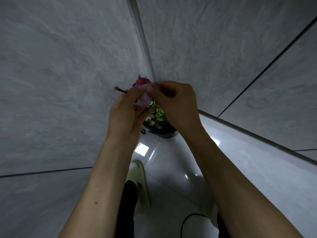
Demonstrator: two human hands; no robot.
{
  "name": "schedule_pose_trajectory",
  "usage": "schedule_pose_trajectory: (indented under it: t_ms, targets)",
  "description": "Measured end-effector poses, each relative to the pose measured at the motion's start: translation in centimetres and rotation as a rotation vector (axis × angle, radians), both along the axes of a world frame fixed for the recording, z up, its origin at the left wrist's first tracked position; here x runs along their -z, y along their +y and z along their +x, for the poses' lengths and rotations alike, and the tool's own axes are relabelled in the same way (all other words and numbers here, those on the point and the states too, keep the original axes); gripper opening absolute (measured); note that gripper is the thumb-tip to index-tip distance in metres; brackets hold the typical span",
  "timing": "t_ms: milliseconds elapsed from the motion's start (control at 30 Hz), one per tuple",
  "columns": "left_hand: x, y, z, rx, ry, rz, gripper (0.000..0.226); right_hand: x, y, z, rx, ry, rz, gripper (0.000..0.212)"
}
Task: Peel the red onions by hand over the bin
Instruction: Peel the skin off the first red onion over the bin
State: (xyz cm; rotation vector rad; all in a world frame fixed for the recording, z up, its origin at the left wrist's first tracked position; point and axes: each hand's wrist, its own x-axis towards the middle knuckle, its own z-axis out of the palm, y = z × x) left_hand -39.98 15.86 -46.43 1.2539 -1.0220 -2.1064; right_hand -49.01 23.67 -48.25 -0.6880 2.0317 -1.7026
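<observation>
Grey stone-look wall tiles [60, 74] fill most of what there is to see, meeting in a corner seam that runs from twelve o'clock down toward the centre. Below them, from about five to six o'clock, lies the glossy white floor [171, 165], catching bright window reflections. Two bare forearms rise from six o'clock and converge just above the middle. Between them, on the floor, a pale green slipper [139, 176] sits at six o'clock, with a dark trouser leg [127, 203] under it and a thin black cable [184, 220] looping at about five o'clock. Straight beneath the hands stands the bin [169, 133], its dark rim showing, holding green-edged vegetable slices [158, 115] and a few purple scraps. The left hand [127, 110] curls round the red onion [143, 93], cradling it from the nine o'clock side, so the onion hangs right over the bin. The right hand [173, 100] comes in from three o'clock with fingers bent and tips pressed together at the onion's top; it seems to be pinching a bit of skin, though the blur makes that hard to swear to. A strip of reddish peel [121, 90] sticks out past the left hand toward nine o'clock.
</observation>
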Motion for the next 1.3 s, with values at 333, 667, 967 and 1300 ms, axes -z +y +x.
schedule_pose_trajectory:
  t_ms: [333, 667, 967, 1300]
  targets:
    - [-0.2, 0.0, -0.3, 0.009, 0.077, 0.063, 0.007, 0.0, 0.4, -0.8, 0.065, -0.46, -0.063, 0.012]
    - [0.0, -1.1, 1.8, -0.021, -0.076, -0.035, 0.007, 4.8, 3.0, -5.1, 0.267, -0.433, 0.208, 0.028]
    - [1.5, -0.4, 1.3, 0.066, -0.143, -0.087, 0.029, 5.9, 1.5, -4.2, 0.029, 0.002, 0.514, 0.024]
    - [3.3, -0.8, 0.9, 0.259, -0.226, -0.296, 0.071, 1.7, 1.7, -3.4, -0.176, -0.175, 0.315, 0.018]
